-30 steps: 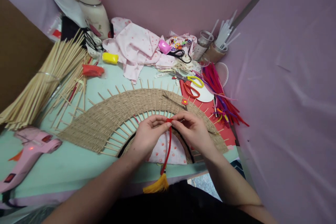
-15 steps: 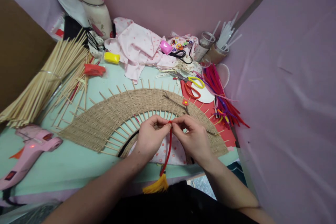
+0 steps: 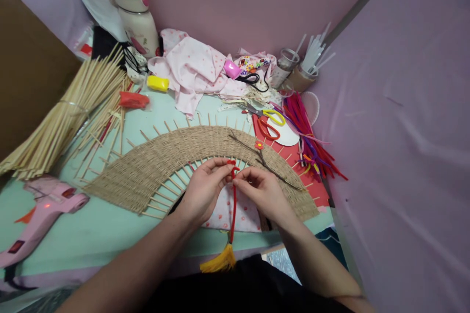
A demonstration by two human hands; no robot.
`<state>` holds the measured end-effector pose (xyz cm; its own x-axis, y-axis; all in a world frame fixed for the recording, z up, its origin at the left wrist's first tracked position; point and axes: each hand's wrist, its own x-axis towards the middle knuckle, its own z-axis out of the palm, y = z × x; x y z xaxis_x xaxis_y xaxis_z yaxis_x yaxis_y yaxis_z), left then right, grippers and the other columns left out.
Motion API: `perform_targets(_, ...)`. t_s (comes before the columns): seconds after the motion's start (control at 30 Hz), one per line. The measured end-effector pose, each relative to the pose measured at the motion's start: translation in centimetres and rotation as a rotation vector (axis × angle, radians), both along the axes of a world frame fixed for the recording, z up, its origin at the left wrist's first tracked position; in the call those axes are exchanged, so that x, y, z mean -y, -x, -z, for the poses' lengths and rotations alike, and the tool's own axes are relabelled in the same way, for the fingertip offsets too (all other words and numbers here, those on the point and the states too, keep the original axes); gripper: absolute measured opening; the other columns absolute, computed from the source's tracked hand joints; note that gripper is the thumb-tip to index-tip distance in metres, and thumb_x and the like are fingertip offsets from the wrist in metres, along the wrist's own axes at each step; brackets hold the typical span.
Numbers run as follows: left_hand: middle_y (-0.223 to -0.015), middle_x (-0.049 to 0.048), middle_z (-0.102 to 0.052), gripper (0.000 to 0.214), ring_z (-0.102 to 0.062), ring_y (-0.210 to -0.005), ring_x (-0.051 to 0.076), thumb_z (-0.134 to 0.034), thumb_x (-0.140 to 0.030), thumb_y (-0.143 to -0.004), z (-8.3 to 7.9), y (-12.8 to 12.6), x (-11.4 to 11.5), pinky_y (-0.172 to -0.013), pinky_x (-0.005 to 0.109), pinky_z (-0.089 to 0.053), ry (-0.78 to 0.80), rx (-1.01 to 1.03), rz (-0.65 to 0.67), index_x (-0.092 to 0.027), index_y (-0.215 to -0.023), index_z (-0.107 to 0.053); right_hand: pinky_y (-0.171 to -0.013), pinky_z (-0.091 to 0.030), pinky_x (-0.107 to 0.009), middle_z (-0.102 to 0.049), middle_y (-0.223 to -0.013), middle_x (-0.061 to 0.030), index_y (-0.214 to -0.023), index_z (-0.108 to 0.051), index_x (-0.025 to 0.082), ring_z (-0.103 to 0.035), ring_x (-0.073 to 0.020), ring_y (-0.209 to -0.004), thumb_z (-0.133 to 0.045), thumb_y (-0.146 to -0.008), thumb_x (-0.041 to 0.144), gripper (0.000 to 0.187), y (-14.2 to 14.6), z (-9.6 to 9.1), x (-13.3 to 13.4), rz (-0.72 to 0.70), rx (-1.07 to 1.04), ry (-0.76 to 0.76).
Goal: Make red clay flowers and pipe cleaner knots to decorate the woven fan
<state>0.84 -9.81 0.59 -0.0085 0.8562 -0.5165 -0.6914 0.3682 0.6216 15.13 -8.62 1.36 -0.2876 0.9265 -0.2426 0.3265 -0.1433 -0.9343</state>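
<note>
A woven straw fan [image 3: 161,161] with wooden ribs lies on the pale green table [image 3: 91,227]. Over its inner arc my left hand [image 3: 203,190] and my right hand [image 3: 262,190] meet, fingertips pinched on the top of a red pipe cleaner [image 3: 232,205]. The red stem hangs down toward me and ends in a yellow tassel [image 3: 220,260]. A small red flower on a dark twig [image 3: 259,145] rests on the fan just beyond my right hand.
A bundle of bamboo sticks [image 3: 62,117] lies at the left, a pink glue gun [image 3: 40,215] at the near left. Scissors [image 3: 270,122], coloured pipe cleaners [image 3: 308,132], pink cloth [image 3: 191,71], a white bottle [image 3: 135,14] and jars [image 3: 293,66] crowd the back.
Both hands shifted slightly left and closer together. The red stem's top is now bent into a small curl at my fingertips; the tassel still hangs below.
</note>
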Motion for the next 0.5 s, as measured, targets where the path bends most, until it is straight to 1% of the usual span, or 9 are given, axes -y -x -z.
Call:
perform_targets(0.1,-0.072,0.0007,-0.065,0.01,-0.06,-0.069,0.01,-0.072,-0.014,-0.066,0.1,0.5,-0.1,-0.071,0.023,-0.048,-0.011,0.016,0.015,-0.013,-0.073,-0.066,-0.057,-0.042,-0.024,-0.062,-0.066,0.001,-0.071,-0.061,0.018,-0.053,-0.0109,-0.059,-0.065,-0.077,0.032,0.016,0.0,-0.2,-0.3,0.021,-0.01,0.021)
perform_targets(0.23,-0.072,0.0012,-0.065,0.007,-0.06,-0.069,0.009,-0.071,-0.014,-0.066,-0.4,1.3,-0.6,-0.07,0.021,-0.048,-0.02,0.007,0.003,-0.012,-0.07,-0.065,-0.054,-0.041,-0.022,-0.065,-0.069,0.0,-0.074,-0.058,0.019,-0.054,-0.0104,-0.058,-0.061,-0.082,0.034,0.017,0.0,-1.3,-0.7,-0.019,-0.018,0.065)
perform_targets(0.3,-0.073,0.0012,-0.067,0.014,-0.062,-0.069,0.01,-0.074,-0.015,-0.066,-0.8,1.4,-0.8,-0.07,0.023,-0.049,-0.029,-0.002,0.018,-0.012,-0.076,-0.066,-0.054,-0.041,-0.022,-0.064,-0.069,0.0006,-0.076,-0.058,0.019,-0.052,-0.0098,-0.056,-0.059,-0.085,0.038,0.021,0.3,-1.7,-0.8,-0.042,-0.056,0.08)
perform_targets(0.37,-0.074,0.001,-0.069,0.025,-0.064,-0.069,0.011,-0.077,-0.015,-0.065,-1.2,1.4,-0.7,-0.069,0.024,-0.05,-0.048,-0.029,0.046,-0.014,-0.088,-0.065,-0.052,-0.04,-0.022,-0.059,-0.065,0.0025,-0.078,-0.057,0.019,-0.049,-0.0089,-0.053,-0.06,-0.085,0.042,0.024,0.6,-1.8,-0.8,-0.033,-0.113,0.076)
perform_targets(0.43,-0.075,0.0006,-0.07,0.037,-0.065,-0.069,0.012,-0.078,-0.014,-0.064,-1.3,1.3,-0.6,-0.069,0.025,-0.051,-0.08,-0.083,0.061,-0.015,-0.097,-0.063,-0.05,-0.039,-0.022,-0.055,-0.064,0.0039,-0.081,-0.057,0.02,-0.046,-0.0084,-0.051,-0.061,-0.084,0.044,0.025,0.8,-1.6,-1.0,0.023,-0.15,0.044)
perform_targets(0.5,-0.075,0.0002,-0.07,0.041,-0.066,-0.069,0.013,-0.079,-0.014,-0.063,-1.3,1.2,-0.4,-0.069,0.026,-0.051,-0.109,-0.136,0.065,-0.016,-0.1,-0.061,-0.051,-0.04,-0.021,-0.055,-0.067,0.0034,-0.085,-0.058,0.02,-0.046,-0.0086,-0.053,-0.062,-0.084,0.044,0.024,0.7,-1.5,-1.1,0.082,-0.137,-0.007)
